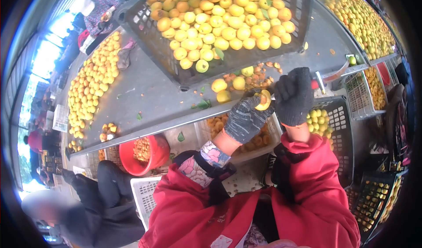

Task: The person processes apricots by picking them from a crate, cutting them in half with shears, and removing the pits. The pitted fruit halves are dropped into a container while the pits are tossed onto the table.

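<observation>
Both of my hands wear dark gloves and meet above the table's front edge. My left hand (248, 118) holds a cut yellow fruit (263, 100), its open face showing. Closed in a fist, my right hand (293, 96) grips a tool with a red handle (314, 84); the tool's working end reaches toward the fruit and is mostly hidden. Whole yellow fruits (223, 96) and small brown-orange pieces (259, 78) lie just beyond my left hand. Below my hands is a white crate (276, 136) of orange pieces.
A large dark crate (145, 50) of yellow fruit stands on the grey table (145, 89). Fruit heaps (94, 81) lie left and far right. Below are a red bucket (160, 153) and a dark crate (343, 138). A person (101, 221) sits at lower left.
</observation>
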A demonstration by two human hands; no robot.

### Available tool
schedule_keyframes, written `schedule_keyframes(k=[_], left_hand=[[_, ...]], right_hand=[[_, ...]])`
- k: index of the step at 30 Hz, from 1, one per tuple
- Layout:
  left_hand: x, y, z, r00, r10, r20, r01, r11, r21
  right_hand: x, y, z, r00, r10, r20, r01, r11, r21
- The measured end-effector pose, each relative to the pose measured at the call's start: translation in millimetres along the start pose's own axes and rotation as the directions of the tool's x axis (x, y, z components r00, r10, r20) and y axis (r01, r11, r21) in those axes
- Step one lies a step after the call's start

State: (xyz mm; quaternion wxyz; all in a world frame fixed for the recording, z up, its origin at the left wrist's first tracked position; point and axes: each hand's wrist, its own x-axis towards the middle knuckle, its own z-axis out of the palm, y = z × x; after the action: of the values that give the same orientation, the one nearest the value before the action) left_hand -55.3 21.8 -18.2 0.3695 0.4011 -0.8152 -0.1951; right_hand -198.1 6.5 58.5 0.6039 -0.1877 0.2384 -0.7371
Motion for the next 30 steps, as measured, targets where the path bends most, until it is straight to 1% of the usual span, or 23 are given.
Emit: schedule_keyframes(k=[1, 2, 3, 4, 5, 6, 7, 8, 9, 10, 11, 13, 14, 17, 18, 20, 21, 22, 23, 25, 27, 28, 30], left_hand=[[1, 3, 5, 0.998, -0.063, 0.026, 0.067, 0.977, -0.204], [1, 5, 9, 0.99, -0.124, 0.062, 0.139, 0.908, -0.395], [-1, 4, 11, 0.987, -0.134, 0.092, 0.161, 0.867, -0.472], [-2, 3, 14, 0.982, -0.143, 0.122, 0.186, 0.818, -0.544], [-5, -2, 16, 0.984, -0.11, 0.139, 0.167, 0.837, -0.521], [-8, -6, 16, 0.991, 0.004, 0.133, 0.048, 0.92, -0.39], [-10, -8, 14, 0.985, 0.119, 0.125, -0.084, 0.964, -0.254], [-5, -6, 0, 0.937, 0.314, 0.152, -0.318, 0.948, 0.003], [-4, -8, -6, 0.847, 0.479, 0.232, -0.527, 0.817, 0.236], [-6, -14, -2, 0.868, 0.41, 0.281, -0.481, 0.836, 0.264], [0, 3, -7, 0.971, 0.189, 0.147, -0.206, 0.973, 0.104], [4, -4, -13, 0.953, 0.257, 0.159, -0.275, 0.956, 0.1], [5, -1, -16, 0.96, 0.225, 0.166, -0.237, 0.97, 0.052], [11, 1, -21, 0.975, 0.153, 0.163, -0.138, 0.986, -0.099], [9, -3, -16, 0.979, 0.124, 0.161, -0.096, 0.981, -0.168], [4, -6, -12, 0.983, 0.11, 0.148, -0.077, 0.973, -0.218], [0, -5, -11, 0.983, 0.129, 0.132, -0.102, 0.975, -0.195], [-3, -8, -6, 0.976, 0.192, 0.107, -0.181, 0.979, -0.098], [-6, -12, 0, 0.964, 0.253, 0.082, -0.255, 0.967, 0.004], [-3, -11, 5, 0.956, 0.282, 0.078, -0.288, 0.954, 0.085], [5, 1, -3, 0.969, 0.233, 0.087, -0.235, 0.972, 0.016], [5, 3, -4, 0.968, 0.234, 0.087, -0.235, 0.972, 0.003], [3, 6, -5, 0.976, 0.21, 0.062, -0.212, 0.977, 0.024]], right_hand=[[1, -1, -2, 1.0, -0.008, -0.003, 0.008, 1.0, 0.007], [3, 0, -4, 1.0, -0.011, -0.003, 0.011, 1.0, 0.013], [5, 0, -4, 1.0, -0.013, -0.002, 0.013, 1.0, 0.019], [5, 0, -3, 0.999, -0.01, -0.046, 0.01, 1.0, 0.009], [5, 0, -3, 0.999, -0.023, -0.023, 0.023, 1.0, -0.012], [5, 1, -4, 0.999, -0.032, -0.005, 0.032, 0.999, -0.033], [4, 2, -6, 0.999, -0.037, 0.008, 0.037, 0.998, -0.055], [4, 2, -6, 0.999, -0.033, 0.005, 0.033, 0.999, -0.037], [5, 4, -9, 0.999, -0.04, 0.018, 0.041, 0.998, -0.056], [6, 5, -10, 0.999, -0.038, -0.001, 0.038, 0.998, -0.044], [6, 6, -12, 0.999, -0.036, -0.021, 0.035, 0.999, -0.033], [8, 5, -12, 0.996, -0.069, 0.061, 0.071, 0.997, -0.042], [7, 3, -8, 0.997, -0.073, 0.018, 0.074, 0.992, -0.102], [8, -8, -7, 0.998, -0.035, -0.046, 0.03, 0.994, -0.107], [10, -10, -10, 1.0, -0.02, -0.002, 0.02, 0.995, -0.098], [11, -8, -12, 0.998, -0.058, 0.034, 0.06, 0.995, -0.074], [13, -7, -13, 0.995, -0.081, 0.058, 0.085, 0.994, -0.062], [13, -6, -17, 0.997, -0.053, 0.047, 0.055, 0.998, -0.037], [9, -6, -9, 0.997, -0.02, -0.081, 0.019, 1.0, -0.017], [8, -5, -12, 0.998, -0.053, -0.027, 0.052, 0.998, -0.027], [9, -7, -15, 0.998, -0.031, 0.058, 0.031, 1.0, -0.003], [8, -8, -13, 0.999, 0.002, 0.038, -0.002, 1.0, 0.011], [7, -7, -15, 0.997, 0.001, 0.074, -0.002, 1.0, 0.019]])
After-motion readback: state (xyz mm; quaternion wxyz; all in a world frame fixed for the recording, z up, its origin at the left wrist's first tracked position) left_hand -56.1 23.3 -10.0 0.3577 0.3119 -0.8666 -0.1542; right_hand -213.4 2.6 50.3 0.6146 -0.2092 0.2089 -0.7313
